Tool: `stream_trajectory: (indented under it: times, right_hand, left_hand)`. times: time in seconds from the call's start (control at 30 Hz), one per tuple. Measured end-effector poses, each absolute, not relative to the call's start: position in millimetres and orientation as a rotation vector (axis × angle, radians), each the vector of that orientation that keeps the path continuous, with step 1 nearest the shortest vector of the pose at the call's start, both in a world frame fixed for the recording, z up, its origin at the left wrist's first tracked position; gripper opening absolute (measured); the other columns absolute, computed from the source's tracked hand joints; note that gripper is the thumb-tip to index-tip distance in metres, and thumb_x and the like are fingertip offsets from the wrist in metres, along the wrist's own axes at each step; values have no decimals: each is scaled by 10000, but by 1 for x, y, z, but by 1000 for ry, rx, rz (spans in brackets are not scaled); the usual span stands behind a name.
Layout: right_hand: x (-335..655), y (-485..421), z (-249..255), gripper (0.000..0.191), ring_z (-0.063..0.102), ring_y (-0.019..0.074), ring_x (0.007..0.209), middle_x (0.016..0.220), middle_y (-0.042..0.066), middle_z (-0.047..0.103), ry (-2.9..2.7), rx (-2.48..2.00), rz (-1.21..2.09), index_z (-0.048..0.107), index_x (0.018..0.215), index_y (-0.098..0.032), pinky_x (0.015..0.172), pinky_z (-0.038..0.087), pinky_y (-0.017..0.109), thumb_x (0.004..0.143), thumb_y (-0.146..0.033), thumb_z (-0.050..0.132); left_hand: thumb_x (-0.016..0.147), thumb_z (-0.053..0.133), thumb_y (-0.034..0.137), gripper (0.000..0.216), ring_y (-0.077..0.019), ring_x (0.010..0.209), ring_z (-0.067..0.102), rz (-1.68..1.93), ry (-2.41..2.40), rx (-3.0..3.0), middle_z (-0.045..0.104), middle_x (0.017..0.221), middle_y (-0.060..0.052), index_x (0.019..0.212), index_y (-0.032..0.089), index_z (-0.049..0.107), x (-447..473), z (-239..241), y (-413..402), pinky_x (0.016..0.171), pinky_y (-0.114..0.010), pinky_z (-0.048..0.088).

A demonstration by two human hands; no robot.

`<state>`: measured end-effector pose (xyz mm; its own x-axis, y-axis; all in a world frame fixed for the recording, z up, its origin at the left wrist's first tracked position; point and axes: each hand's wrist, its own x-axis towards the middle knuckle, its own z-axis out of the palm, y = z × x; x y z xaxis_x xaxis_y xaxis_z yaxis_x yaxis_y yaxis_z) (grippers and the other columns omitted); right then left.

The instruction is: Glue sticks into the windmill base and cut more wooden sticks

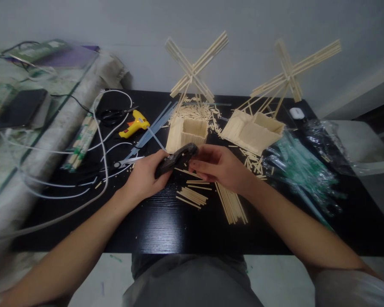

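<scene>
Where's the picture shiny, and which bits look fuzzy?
Head view: pale glare on the black table, its light source unseen; head view: the purple item at upper left and the plastic wrapping at right look soft.

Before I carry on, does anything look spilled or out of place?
Yes. Short stick pieces lie strewn behind the left model's box, and more in front of the right model, unlike the aligned sticks. Crumpled plastic wrapping sprawls over the right side of the table.

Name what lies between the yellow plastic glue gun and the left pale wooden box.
Long, thin, translucent bluish sticks lie between the glue gun and the box, in the head view.
</scene>
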<state>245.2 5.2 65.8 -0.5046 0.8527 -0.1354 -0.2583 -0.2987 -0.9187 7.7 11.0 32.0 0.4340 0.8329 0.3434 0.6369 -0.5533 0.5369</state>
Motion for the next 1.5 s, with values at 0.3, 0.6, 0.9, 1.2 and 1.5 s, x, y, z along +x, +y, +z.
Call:
stream_trajectory:
  times: [0.3, 0.6, 0.9, 1.2, 1.5]
  right_hand:
    - [244, 3, 67, 273, 504, 47, 535, 766, 18, 711, -1275, -877, 1787, 721, 943, -139, 450, 327, 173, 834, -363, 834]
    - [245, 6, 62, 234, 490, 41, 524, 765, 21, 715, -1346, -821, 1731, 749, 893, -136, 451, 329, 179, 894, -368, 779]
    - [246, 7, 63, 228, 461, 36, 529, 769, 23, 708, -1418, -815, 1689, 747, 881, -142, 480, 330, 194, 951, -356, 714]
    - [244, 6, 66, 282, 436, 40, 522, 734, 15, 697, -1441, -869, 1631, 731, 838, -132, 487, 327, 203, 937, -396, 726]
    - [242, 6, 64, 341, 433, 45, 517, 726, 13, 693, -1455, -948, 1542, 715, 848, -133, 477, 336, 203, 897, -468, 756]
  left_hand:
    - [869, 592, 189, 195, -166, 748, 665, 850, 1267, 2364, 719, 885, -23, 1058, 181, 636, 9, 32, 12, 690, -268, 492]
    - [881, 582, 217, 181, -172, 784, 683, 849, 1279, 2350, 731, 901, -27, 1050, 185, 641, 10, 34, 10, 722, -273, 499]
    - [882, 588, 215, 150, -161, 730, 661, 838, 1265, 2351, 715, 858, -16, 1022, 186, 635, 10, 33, 11, 676, -262, 480]
    - [859, 590, 198, 73, -136, 611, 583, 841, 1280, 2351, 661, 769, 8, 930, 188, 592, 11, 33, 11, 598, -247, 425]
    - [877, 569, 203, 50, -121, 565, 538, 792, 1313, 2326, 620, 720, 28, 926, 197, 577, 14, 34, 9, 567, -235, 389]
